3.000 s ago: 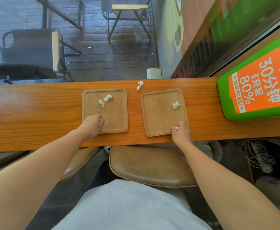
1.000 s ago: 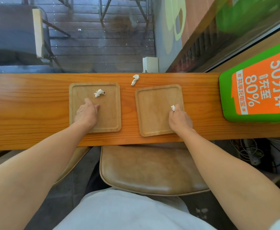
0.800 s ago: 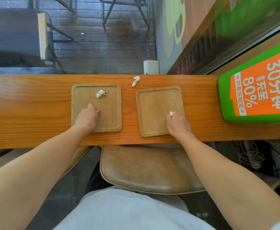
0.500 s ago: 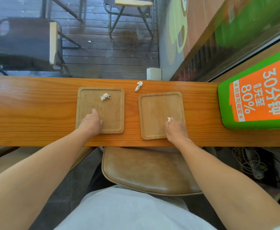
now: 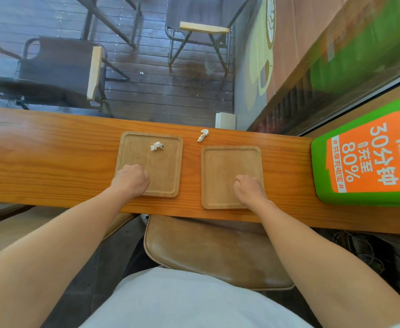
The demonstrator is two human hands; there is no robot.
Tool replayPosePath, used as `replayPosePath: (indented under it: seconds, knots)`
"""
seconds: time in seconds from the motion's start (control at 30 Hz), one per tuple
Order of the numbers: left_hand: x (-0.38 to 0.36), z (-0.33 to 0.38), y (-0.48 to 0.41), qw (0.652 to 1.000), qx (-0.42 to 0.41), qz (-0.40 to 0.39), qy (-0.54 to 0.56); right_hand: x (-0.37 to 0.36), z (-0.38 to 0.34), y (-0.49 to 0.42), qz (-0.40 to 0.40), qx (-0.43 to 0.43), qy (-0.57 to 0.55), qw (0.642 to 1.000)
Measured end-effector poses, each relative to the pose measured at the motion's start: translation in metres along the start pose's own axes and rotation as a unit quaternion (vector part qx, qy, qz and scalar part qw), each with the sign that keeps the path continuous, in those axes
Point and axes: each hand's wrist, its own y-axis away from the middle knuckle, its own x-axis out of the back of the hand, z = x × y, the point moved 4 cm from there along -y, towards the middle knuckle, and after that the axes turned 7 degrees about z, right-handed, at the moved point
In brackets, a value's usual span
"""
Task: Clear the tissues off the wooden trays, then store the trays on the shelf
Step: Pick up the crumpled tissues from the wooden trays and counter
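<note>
Two square wooden trays lie side by side on the orange counter (image 5: 52,162). One crumpled white tissue (image 5: 156,146) rests near the far edge of the left tray (image 5: 168,166). The right tray (image 5: 222,166) shows no tissue. Another tissue (image 5: 202,134) lies on the counter between the trays' far corners. My left hand (image 5: 131,179) is a closed fist on the left tray's near left corner. My right hand (image 5: 250,189) is curled shut over the right tray's near right part. The tissues taken earlier are hidden inside both fists.
A large green and orange sign block (image 5: 365,157) sits on the counter at the right. A small white box (image 5: 225,120) stands at the far edge against the window glass. A brown leather stool seat (image 5: 218,252) is under the counter's near edge, with cables (image 5: 360,252) at the lower right.
My left hand took a tissue off the left tray, my right hand took the one off the right tray. Both fists drew back toward the near edge; the white tip in my right fingers is now hidden.
</note>
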Motion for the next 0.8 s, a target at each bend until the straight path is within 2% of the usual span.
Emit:
replayPosePath:
  seconds: [0.1, 0.3, 0.53, 0.7, 0.8]
  knots:
    - [-0.001, 0.001, 0.0, 1.0, 0.003, -0.001, -0.001, 0.001, 0.003, -0.002, -0.021, -0.007, 0.007, 1.0]
    - [-0.005, 0.008, -0.008, 1.0, -0.023, 0.008, -0.001, 0.003, -0.006, -0.02, 0.004, -0.01, 0.002, 1.0]
    - [-0.003, 0.02, -0.026, 0.996, -0.045, 0.05, 0.056, 0.012, -0.05, -0.055, 0.015, 0.048, -0.05, 0.997]
    - [-0.001, 0.027, -0.041, 0.993, -0.069, 0.078, 0.047, 0.016, -0.085, -0.076, 0.043, 0.084, -0.008, 0.996]
    - [0.0, 0.029, -0.05, 0.991, -0.081, 0.099, 0.049, 0.012, -0.099, -0.085, 0.018, 0.089, 0.053, 0.994]
